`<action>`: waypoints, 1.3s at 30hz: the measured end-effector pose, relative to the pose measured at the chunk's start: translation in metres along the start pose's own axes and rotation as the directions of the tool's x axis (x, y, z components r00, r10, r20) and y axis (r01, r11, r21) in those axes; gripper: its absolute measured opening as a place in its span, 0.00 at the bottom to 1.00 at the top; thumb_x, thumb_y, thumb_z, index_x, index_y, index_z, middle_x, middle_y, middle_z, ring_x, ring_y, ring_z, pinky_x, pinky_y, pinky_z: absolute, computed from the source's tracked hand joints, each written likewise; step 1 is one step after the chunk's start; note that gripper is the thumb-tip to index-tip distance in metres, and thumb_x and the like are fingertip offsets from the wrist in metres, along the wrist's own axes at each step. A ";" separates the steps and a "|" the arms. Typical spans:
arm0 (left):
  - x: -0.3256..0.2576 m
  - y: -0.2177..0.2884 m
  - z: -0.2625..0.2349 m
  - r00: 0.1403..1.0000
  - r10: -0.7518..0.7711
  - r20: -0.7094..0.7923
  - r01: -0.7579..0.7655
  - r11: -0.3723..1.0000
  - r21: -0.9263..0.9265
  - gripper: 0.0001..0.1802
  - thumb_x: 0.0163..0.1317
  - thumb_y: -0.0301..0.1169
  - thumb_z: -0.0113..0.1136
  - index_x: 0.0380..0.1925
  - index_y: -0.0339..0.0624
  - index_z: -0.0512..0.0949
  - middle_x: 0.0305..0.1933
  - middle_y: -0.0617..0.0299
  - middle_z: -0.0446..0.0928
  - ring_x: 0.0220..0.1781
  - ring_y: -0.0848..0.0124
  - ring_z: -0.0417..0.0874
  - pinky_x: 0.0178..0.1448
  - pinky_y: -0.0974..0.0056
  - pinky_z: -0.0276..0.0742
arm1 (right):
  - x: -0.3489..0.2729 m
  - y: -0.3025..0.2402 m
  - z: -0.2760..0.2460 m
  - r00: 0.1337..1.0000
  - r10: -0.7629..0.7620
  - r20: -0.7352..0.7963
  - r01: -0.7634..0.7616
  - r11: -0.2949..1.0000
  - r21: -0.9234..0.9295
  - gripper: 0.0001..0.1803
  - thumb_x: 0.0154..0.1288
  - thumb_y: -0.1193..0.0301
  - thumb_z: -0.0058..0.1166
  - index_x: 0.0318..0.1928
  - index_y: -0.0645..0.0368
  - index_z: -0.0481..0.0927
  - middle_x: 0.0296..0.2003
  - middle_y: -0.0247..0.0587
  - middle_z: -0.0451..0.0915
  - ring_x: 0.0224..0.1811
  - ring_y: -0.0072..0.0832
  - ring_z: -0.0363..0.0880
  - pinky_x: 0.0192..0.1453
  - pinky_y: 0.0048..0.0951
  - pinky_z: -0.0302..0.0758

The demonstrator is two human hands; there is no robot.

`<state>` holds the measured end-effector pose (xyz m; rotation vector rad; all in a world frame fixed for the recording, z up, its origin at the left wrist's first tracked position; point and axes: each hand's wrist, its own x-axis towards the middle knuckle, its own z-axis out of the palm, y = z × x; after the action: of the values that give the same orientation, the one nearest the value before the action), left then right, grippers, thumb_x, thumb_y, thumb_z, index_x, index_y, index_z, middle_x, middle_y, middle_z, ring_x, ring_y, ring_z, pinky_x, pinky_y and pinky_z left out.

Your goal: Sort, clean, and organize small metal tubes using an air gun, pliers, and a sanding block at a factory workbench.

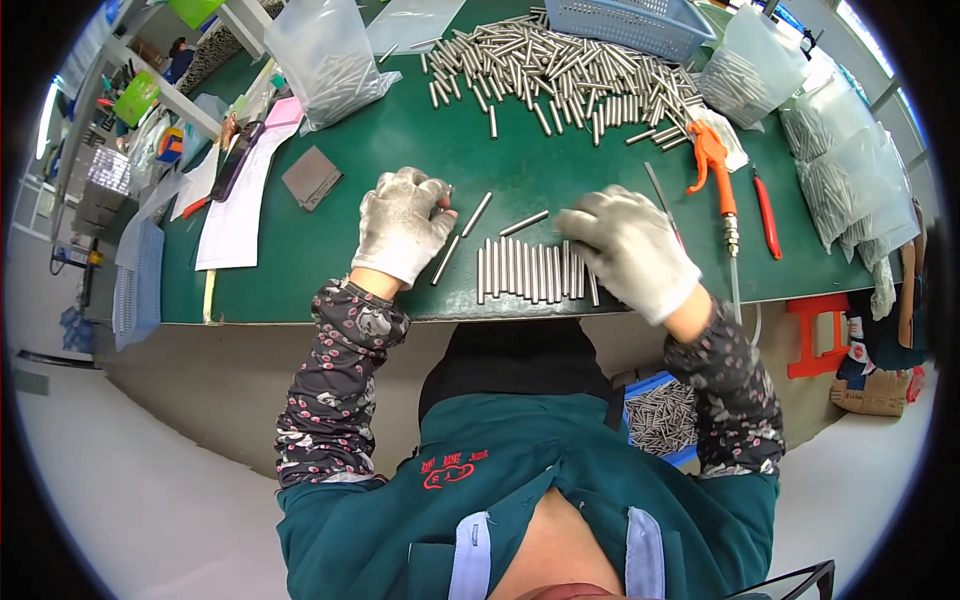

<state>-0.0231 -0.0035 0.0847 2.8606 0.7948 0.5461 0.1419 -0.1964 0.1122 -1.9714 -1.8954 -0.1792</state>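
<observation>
A row of short steel pins (530, 272) lies side by side near the table's front edge. My right hand (632, 248), in a grey-white glove, is over the row's right end; its bent fingers are slightly blurred, and their tips are hidden. My left hand (404, 225), gloved too, is left of the row with its fingers curled in; what they hold, if anything, does not show. Between the hands lie loose pins: one slanted pin (477, 214), another below it (446, 260), and a third pin (524, 223) just above the row.
A large heap of pins (570, 75) spreads across the far side, before a blue basket (630, 22). Bags of pins (335, 75) stand left and right. An orange air gun (712, 165), red-handled tool (767, 215), grey square pad (312, 178) and papers (235, 215) lie around.
</observation>
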 end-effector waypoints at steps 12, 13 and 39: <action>0.012 0.023 0.014 0.988 -0.084 0.131 0.086 0.996 -0.010 0.06 0.44 0.34 0.62 0.23 0.46 0.81 0.41 0.62 0.75 0.49 0.62 0.73 0.53 0.57 0.69 | 0.055 0.007 0.032 0.917 0.311 0.250 -0.302 0.951 -0.074 0.05 0.48 0.74 0.50 0.26 0.57 0.78 0.26 0.43 0.77 0.36 0.40 0.77 0.42 0.38 0.74; 0.011 0.021 0.015 0.988 -0.084 0.131 0.087 0.996 -0.016 0.06 0.44 0.34 0.62 0.23 0.46 0.81 0.41 0.62 0.75 0.49 0.62 0.73 0.53 0.57 0.69 | 0.053 0.005 0.031 0.916 0.321 0.240 -0.305 0.947 -0.101 0.08 0.49 0.75 0.49 0.30 0.55 0.81 0.30 0.45 0.80 0.38 0.41 0.79 0.43 0.37 0.75; -0.037 0.007 -0.007 0.974 -0.125 0.190 0.143 0.986 -0.081 0.17 0.51 0.36 0.61 0.41 0.45 0.75 0.39 0.57 0.74 0.41 0.56 0.79 0.44 0.55 0.76 | 0.016 0.034 -0.008 0.842 0.492 0.219 -0.447 0.866 -0.226 0.10 0.47 0.68 0.49 0.27 0.58 0.82 0.27 0.52 0.80 0.33 0.47 0.79 0.39 0.41 0.75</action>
<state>-0.0520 -0.0287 0.0815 2.6974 0.8963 0.2875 0.1784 -0.1843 0.1192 -2.6280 -1.5082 0.0825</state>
